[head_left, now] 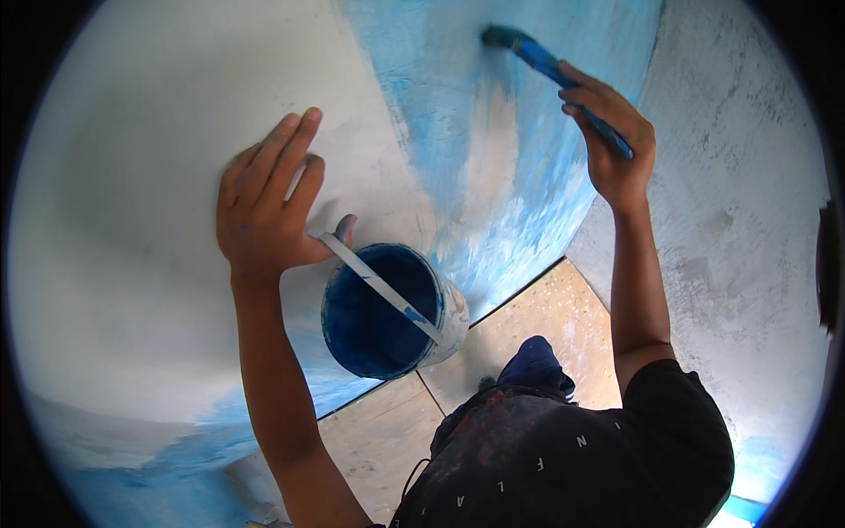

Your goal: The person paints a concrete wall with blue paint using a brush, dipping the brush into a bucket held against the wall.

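Both hands are raised at the wall (158,176): the left hand (268,207), fingers stretched out flat along its pale part, has its thumb hooked beneath the handle (387,295) of a white bucket (452,321). That bucket hangs tilted, its mouth facing up toward the wearer, just above the wall's bottom edge; dark blue paint (378,321) coats its inside, though how deep it stands I cannot tell. Over by the wall's upper right, the right hand (616,145) is closed around a blue-handled paintbrush (546,62), bristles at the blue-painted area. A wide stretch of wall separates the hands, and more pale surface spreads leftward from the left one. Just beyond the right hand, the wall's right edge meets a grey wall (722,202); below, a dark line borders the speckled floor (546,304).
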A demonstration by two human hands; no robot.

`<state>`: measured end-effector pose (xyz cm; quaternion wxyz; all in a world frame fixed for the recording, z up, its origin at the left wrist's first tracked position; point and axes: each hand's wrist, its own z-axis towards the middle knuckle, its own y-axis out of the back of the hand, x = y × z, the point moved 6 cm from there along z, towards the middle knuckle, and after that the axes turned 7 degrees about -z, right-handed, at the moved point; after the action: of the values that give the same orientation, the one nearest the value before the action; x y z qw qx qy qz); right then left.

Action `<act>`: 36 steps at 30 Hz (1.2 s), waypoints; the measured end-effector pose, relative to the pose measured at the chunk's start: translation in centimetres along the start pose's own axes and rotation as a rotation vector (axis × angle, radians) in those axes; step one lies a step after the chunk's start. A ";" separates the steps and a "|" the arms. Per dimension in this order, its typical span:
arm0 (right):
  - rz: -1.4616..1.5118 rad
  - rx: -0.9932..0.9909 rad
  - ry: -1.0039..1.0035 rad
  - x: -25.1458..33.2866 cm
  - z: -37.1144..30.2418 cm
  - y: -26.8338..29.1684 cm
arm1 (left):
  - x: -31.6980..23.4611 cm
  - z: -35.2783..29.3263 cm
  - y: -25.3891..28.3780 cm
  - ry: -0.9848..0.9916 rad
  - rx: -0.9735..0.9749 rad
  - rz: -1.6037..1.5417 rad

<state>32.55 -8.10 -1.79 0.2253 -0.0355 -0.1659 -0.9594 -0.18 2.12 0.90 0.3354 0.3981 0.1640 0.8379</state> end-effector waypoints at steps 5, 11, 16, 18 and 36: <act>0.216 0.061 -0.277 -2.1 -7.6 -4.2 | 0.1 -0.2 0.0 -0.009 -0.006 -0.011; 0.300 0.523 -0.498 -2.4 -17.9 -5.2 | -0.1 -0.5 0.0 0.018 -0.029 -0.025; 0.173 0.262 -0.283 -1.4 -7.7 -2.0 | 0.1 -0.7 -0.1 -0.007 -0.016 -0.025; 0.065 0.010 -0.141 -0.4 -3.8 -0.6 | 0.2 -1.0 -0.1 -0.007 -0.018 -0.021; 0.606 0.348 -0.885 0.3 -20.4 -5.7 | 0.0 -2.2 -0.5 0.019 -0.079 -0.098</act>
<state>29.87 -10.21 -22.70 0.4024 -0.4429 -0.3825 -0.7040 -1.66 2.47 -0.81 0.3898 0.3681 0.1535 0.8300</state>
